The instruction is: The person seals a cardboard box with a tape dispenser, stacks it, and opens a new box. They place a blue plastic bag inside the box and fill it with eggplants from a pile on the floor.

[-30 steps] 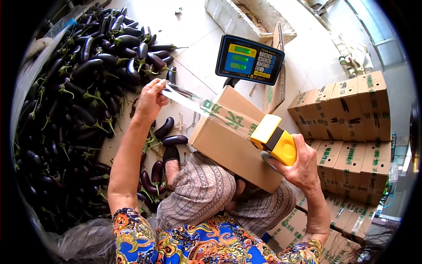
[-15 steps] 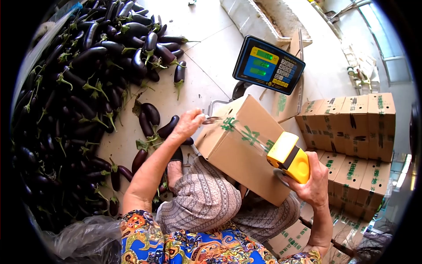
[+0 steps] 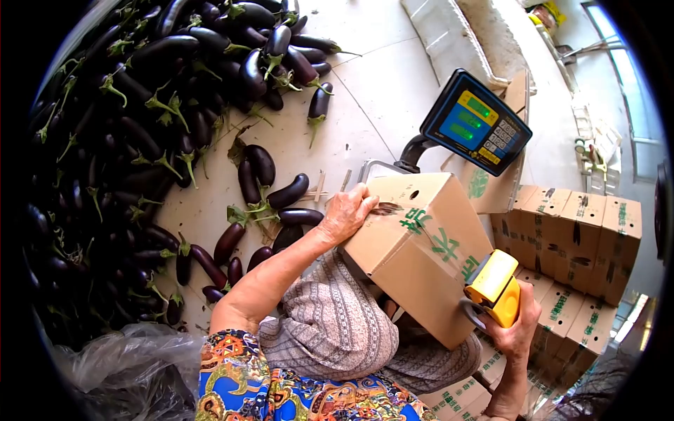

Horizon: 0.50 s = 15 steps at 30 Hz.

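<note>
The cardboard box (image 3: 421,252) rests tilted on the person's lap, near the scale (image 3: 476,122); it looks stiff, probably heavy if filled, and best held by its edges. The left hand (image 3: 347,214) lies flat, fingers spread, on the far corner. The right hand (image 3: 516,326) has its grip clenched around the yellow tape dispenser (image 3: 495,288), pressed to the near-right edge.

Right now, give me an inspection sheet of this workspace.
Surface: pale tiled floor, box resting on the person's lap.
Job's things: box printed in green; yellow tape gun at its near end.
Clutter: eggplants heaped at left, some loose; plastic bag.
Grippers: left hand pressed on the box's far end; right hand holds the tape gun.
Cables: nothing seen.
Surroundings: scale display, stacked cartons at right.
</note>
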Each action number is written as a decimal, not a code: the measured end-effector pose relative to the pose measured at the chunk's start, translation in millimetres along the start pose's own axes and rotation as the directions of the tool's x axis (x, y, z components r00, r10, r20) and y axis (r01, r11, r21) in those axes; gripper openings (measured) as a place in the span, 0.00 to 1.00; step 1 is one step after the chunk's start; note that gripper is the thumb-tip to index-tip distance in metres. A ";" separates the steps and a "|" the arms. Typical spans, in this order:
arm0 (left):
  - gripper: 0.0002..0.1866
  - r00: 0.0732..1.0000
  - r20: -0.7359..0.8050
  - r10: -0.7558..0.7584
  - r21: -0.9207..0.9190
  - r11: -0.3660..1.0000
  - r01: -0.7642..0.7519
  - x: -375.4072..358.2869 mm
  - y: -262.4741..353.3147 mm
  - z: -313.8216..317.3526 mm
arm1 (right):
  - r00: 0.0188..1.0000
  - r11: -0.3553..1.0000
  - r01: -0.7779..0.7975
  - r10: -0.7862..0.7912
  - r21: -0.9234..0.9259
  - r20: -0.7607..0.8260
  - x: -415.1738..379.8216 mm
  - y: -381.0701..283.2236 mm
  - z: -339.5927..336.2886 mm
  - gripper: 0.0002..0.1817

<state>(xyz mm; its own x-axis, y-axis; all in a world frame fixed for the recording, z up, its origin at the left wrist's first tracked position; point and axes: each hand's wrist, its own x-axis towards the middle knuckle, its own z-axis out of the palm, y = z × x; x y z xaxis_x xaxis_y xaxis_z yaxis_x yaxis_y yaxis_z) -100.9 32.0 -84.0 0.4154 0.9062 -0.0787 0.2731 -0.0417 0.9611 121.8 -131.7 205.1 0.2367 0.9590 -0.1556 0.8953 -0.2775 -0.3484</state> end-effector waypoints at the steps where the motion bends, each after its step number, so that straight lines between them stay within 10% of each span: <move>1: 0.14 1.000 -0.012 0.018 0.028 0.999 -0.018 -0.7 -0.3 0.2 | 1.000 1.000 0.003 -0.003 -0.002 -0.003 -0.4 -0.1 0.7 0.34; 3: 0.16 0.988 0.018 -0.153 0.006 0.988 0.153 -2.2 4.9 -3.8 | 1.000 1.000 0.009 -0.009 -0.011 -0.016 -1.0 2.1 1.9 0.34; 10: 0.24 0.998 -0.004 -0.065 0.132 0.989 0.065 -12.0 -78.5 22.0 | 1.000 0.999 0.006 -0.006 0.035 -0.010 -1.1 6.7 1.8 0.34; 13: 0.24 0.964 0.067 0.257 0.367 0.892 -0.264 12.8 -73.6 21.9 | 0.998 0.999 0.049 -0.048 0.013 -0.033 -1.6 9.0 2.6 0.34; 14: 0.26 0.968 0.028 0.250 0.137 0.958 -0.252 24.8 -46.5 16.7 | 0.999 0.999 0.037 -0.037 0.015 -0.038 -1.6 8.4 2.8 0.35; 15: 0.29 0.992 0.063 -0.105 -0.202 0.973 0.116 37.5 15.9 1.7 | 0.998 0.999 0.043 -0.042 0.016 -0.042 -2.1 8.7 3.1 0.34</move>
<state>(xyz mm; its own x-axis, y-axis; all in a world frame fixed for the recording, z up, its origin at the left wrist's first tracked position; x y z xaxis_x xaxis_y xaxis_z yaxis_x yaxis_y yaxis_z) -79.4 64.5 -72.0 0.4387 0.8771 -0.1956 0.1383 0.1491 0.9791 127.9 -136.3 199.5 0.2143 0.9715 -0.1016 0.8986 -0.2368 -0.3693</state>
